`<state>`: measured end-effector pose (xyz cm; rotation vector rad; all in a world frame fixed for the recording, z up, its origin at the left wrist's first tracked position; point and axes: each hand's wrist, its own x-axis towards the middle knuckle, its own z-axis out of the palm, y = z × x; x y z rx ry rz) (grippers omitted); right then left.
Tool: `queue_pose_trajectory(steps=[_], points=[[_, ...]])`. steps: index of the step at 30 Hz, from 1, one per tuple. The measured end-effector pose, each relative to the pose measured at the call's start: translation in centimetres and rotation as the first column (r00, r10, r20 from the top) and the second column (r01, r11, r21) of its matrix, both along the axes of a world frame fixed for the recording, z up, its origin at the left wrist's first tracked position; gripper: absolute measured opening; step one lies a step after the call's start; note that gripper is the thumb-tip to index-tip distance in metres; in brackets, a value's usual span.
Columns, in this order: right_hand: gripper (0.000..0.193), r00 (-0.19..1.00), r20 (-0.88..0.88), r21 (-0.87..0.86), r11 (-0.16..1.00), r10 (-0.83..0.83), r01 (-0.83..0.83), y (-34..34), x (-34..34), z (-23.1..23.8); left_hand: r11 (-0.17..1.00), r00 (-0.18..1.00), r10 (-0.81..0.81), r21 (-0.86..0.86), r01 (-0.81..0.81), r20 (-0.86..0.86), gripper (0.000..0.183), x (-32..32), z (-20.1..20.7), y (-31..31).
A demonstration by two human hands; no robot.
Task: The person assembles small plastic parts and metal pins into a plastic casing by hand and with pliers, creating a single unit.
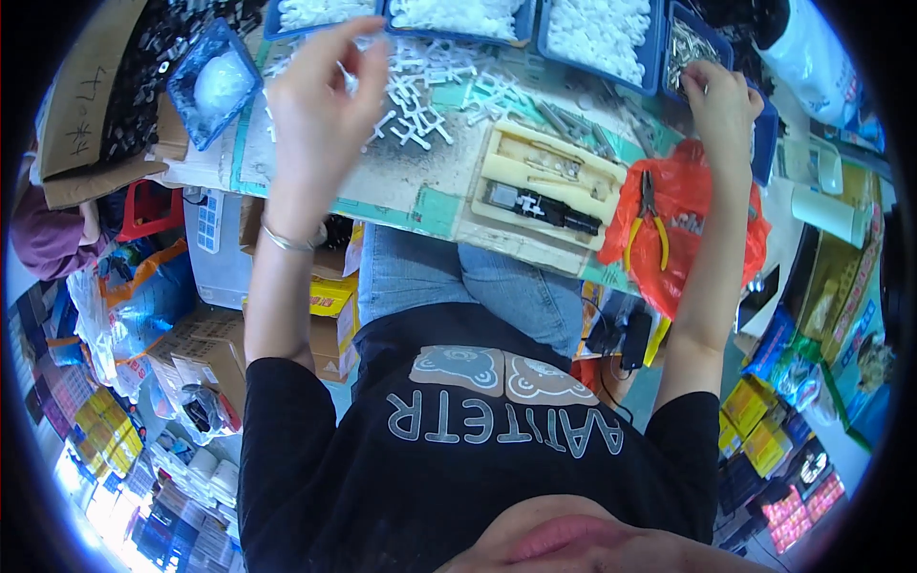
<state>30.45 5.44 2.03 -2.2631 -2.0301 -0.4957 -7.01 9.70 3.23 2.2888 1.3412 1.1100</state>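
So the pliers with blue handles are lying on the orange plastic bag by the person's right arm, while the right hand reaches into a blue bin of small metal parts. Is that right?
Not quite: the pliers have yellow handles, not blue, as the head view shows. They do lie on the orange plastic bag by the right arm, and the right hand does reach into the blue bin of small metal parts.

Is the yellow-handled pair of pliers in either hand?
No. The pliers lie on the orange bag, apart from both the left hand and right hand.

Tight bench, one open patch

Bare worktop (420, 181) between the hands; hemmed by blue trays (592, 33) beyond, cream jig (544, 191) and yellow-handled pliers (650, 224) toward the right hand (721, 105).
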Motion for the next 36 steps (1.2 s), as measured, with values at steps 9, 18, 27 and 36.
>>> queue_pose_trajectory(steps=[9,18,27,36], points=[[0.013,0.929,-0.370,0.176,0.984,0.027,0.041,-0.5,-0.7,0.3,0.982,0.789,0.164,0.173,-0.074,-0.593,0.012,-0.1,-0.3,9.7],[0.008,0.731,-0.671,0.323,0.937,0.126,0.134,-2.0,-2.4,0.1,0.994,0.706,0.069,0.107,0.009,-0.704,0.016,0.0,-0.9,12.8],[0.013,0.117,-0.876,0.472,0.882,0.468,0.006,-4.7,-12.3,0.8,0.926,0.887,0.035,-0.350,0.144,0.460,0.011,0.6,0.3,7.9],[0.022,0.207,-0.728,0.654,0.753,0.653,-0.074,-7.1,-16.7,0.9,0.057,0.107,0.567,-0.168,0.984,0.816,0.023,6.1,-2.0,-5.5]])
